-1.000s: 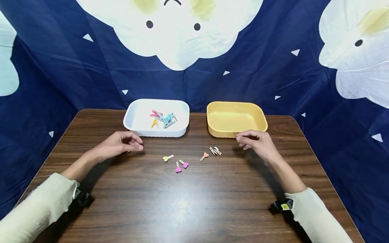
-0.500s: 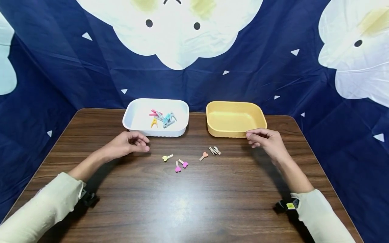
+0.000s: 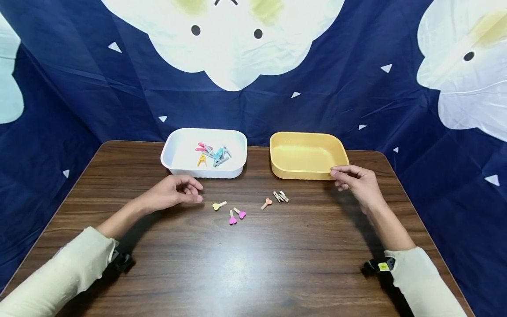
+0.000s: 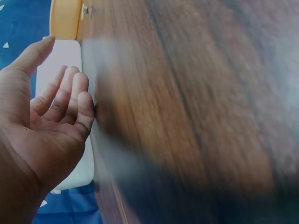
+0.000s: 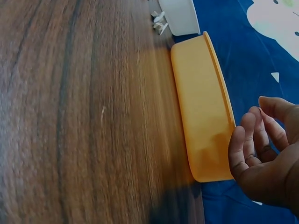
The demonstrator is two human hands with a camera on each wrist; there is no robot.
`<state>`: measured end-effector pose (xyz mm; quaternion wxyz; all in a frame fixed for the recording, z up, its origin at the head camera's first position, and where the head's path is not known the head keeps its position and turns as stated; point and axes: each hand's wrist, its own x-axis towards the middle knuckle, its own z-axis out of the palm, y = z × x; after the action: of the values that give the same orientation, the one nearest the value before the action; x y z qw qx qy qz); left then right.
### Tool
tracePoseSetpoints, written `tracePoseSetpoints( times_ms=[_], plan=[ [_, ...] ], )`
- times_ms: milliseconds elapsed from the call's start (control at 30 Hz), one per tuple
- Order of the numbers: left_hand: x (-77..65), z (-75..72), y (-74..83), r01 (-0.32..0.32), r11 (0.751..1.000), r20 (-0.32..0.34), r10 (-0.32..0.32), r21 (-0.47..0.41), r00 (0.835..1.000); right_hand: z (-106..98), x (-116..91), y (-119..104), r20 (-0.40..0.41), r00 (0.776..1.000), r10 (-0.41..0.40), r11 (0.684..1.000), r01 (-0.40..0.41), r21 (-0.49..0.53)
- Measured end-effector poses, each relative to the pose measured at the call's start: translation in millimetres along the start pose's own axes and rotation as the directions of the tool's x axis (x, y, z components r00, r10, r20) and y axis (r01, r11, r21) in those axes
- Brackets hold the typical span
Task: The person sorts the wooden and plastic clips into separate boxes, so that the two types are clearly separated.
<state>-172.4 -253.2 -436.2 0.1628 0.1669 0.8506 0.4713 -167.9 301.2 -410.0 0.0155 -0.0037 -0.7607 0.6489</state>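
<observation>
In the head view my left hand (image 3: pixel 179 192) hovers above the table in front of the white bin, its fingers loosely bent and nothing held. Nearest to it lies a small yellow heart clothespin (image 3: pixel 219 205). Two pink heart clothespins, one of them here (image 3: pixel 232 218), lie farther right, then an orange heart clothespin (image 3: pixel 266 203) and plain wooden clothespins (image 3: pixel 281 196). My right hand (image 3: pixel 358 182) is by the front right corner of the yellow bin (image 3: pixel 309 169); thumb and forefinger come close together with nothing visible between them. Whether it touches the rim I cannot tell.
The white bin (image 3: pixel 203 172) at the back left contains several larger clothespins (image 3: pixel 219 156) in pink, yellow, grey and blue. Both bins stand along the rear edge of the brown wooden table (image 3: pixel 245 273). A dark blue cloth (image 3: pixel 253 110) hangs behind.
My left hand has moved right, toward the yellow heart clothespin. The right hand has slid right along the yellow bin's front. Clothespins and bins stay where they were.
</observation>
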Motion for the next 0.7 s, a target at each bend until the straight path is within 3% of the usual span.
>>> tracePoseSetpoints(
  times_ms=[267, 700],
  plan=[
    [4.0, 5.6, 3.8, -0.012, 1.0, 0.028, 0.012, -0.008, 1.0, -8.7, 6.0, 7.1, -0.047, 0.999, 0.013, 1.0, -0.013, 0.001],
    [7.1, 16.6, 9.3, -0.028, 0.999, 0.019, 0.028, -0.038, 0.999, -22.4, 15.5, 18.3, -0.1, 0.994, 0.039, 0.999, -0.039, 0.0]
  ],
)
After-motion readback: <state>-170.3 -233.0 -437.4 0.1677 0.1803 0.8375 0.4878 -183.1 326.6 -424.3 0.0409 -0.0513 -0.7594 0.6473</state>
